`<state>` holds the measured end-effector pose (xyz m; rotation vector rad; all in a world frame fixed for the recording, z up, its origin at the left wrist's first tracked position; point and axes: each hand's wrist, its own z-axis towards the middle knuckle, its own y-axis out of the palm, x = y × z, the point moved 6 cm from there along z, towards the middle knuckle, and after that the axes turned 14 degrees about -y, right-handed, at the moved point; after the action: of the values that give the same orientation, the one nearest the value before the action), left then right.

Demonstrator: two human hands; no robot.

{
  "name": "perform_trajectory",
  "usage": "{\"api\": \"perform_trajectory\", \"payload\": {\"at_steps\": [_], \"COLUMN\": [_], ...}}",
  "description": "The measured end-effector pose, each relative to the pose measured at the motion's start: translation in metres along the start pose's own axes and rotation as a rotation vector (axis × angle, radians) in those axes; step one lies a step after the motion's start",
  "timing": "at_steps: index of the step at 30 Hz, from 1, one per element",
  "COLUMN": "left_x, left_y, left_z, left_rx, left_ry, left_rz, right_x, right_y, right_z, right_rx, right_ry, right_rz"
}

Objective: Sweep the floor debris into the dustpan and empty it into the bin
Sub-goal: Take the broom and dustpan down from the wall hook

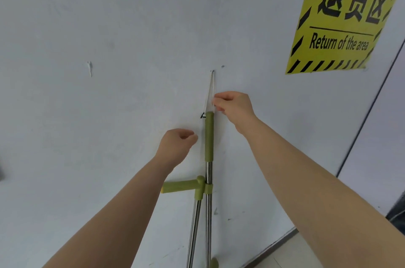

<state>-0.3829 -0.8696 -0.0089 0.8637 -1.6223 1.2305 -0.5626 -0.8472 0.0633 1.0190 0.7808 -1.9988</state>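
A broom with a green grip (209,136) and a steel shaft hangs flat against the white wall from a white string loop (210,90) on a small nail (212,71). A second steel shaft, the dustpan's, with a sideways green handle (182,186), is clipped beside the broom. My right hand (233,106) pinches the string loop just above the green grip. My left hand (177,147) hovers left of the grip, fingers loosely curled, not touching it. The broom head and the pan are out of view below.
A yellow and black sign (341,15) reading "Return of the area" is stuck on the wall at the upper right. A dark door frame edge (370,109) runs down the right side. Pale floor tiles (291,254) show at the bottom right.
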Motion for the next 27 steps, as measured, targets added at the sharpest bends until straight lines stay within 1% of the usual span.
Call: {"api": "perform_trajectory", "payload": {"at_steps": [7,10,13,16,20,22,24,27], "left_x": [-0.018,-0.033,-0.053,-0.068,-0.079,-0.089,-0.100,-0.113], "left_y": [0.001,0.010,0.017,0.025,0.031,0.035,0.037,0.034], "left_z": [0.009,0.014,0.015,0.014,0.015,0.012,0.010,0.008], "left_rx": [-0.034,-0.072,-0.094,-0.150,-0.155,-0.156,-0.125,-0.086], "left_ry": [-0.025,-0.036,-0.096,-0.130,-0.151,-0.159,-0.153,-0.150], "left_rz": [0.054,0.193,0.340,0.520,0.608,0.730,0.836,0.870], "right_x": [0.000,0.000,-0.001,-0.005,-0.019,-0.023,-0.020,-0.011], "right_y": [0.003,0.001,-0.001,-0.004,-0.008,-0.008,-0.005,-0.001], "right_z": [0.012,0.014,0.016,0.019,0.029,0.030,0.027,0.021], "right_rx": [-0.010,-0.008,-0.005,0.010,0.010,-0.018,-0.036,-0.061], "right_ry": [-0.045,-0.050,-0.041,-0.055,-0.085,-0.101,-0.085,-0.065], "right_rz": [-0.021,-0.017,0.018,0.060,0.097,0.084,0.125,0.201]}}
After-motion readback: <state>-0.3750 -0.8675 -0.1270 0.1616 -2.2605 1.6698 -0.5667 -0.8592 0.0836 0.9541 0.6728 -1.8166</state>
